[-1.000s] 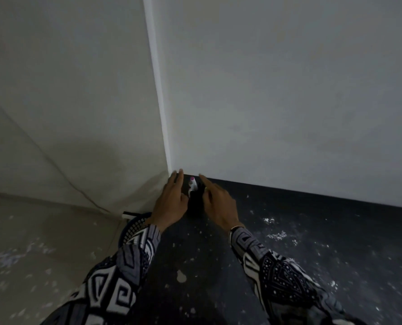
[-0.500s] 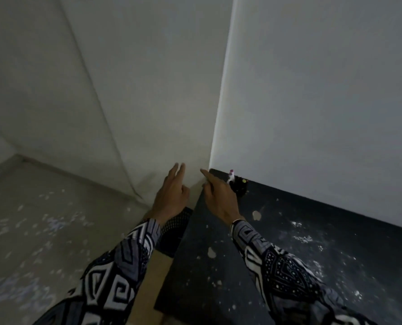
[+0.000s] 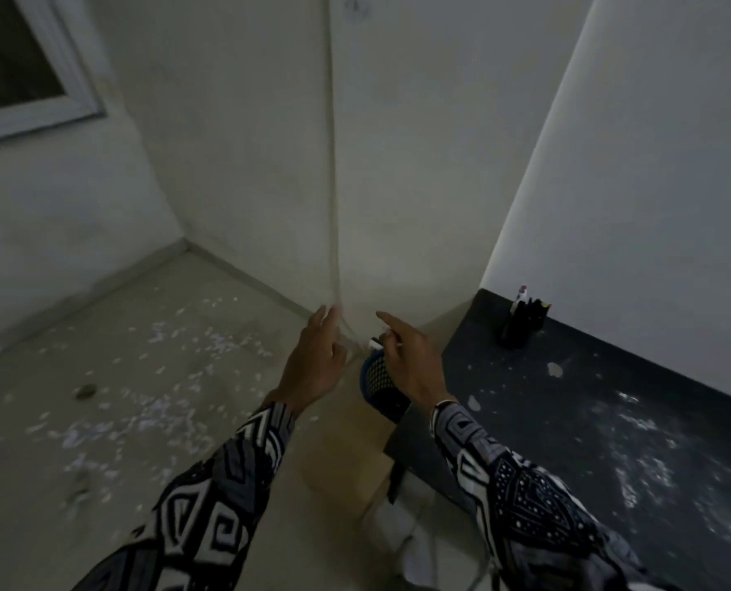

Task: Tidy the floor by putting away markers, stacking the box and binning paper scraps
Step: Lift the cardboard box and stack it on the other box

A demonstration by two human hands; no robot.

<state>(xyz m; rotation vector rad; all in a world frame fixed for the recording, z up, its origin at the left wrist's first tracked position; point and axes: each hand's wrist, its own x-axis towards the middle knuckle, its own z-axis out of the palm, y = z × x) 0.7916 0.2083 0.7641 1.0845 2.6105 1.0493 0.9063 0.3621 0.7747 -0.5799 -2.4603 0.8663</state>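
Withdrawing from marker holder [image 3: 521, 324]; markers stowed.
Left hand [image 3: 314, 362] and right hand [image 3: 410, 362] now empty, fingers slack; paper scraps [image 3: 159, 334] remain.

Dim pale walls [image 3: 398, 164], grey floor [image 3: 99, 484], window [image 3: 18, 66], black table [image 3: 611, 420].

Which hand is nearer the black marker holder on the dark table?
Right hand: just left of the marker holder, past the table's corner. Left hand is farther left, over the floor.
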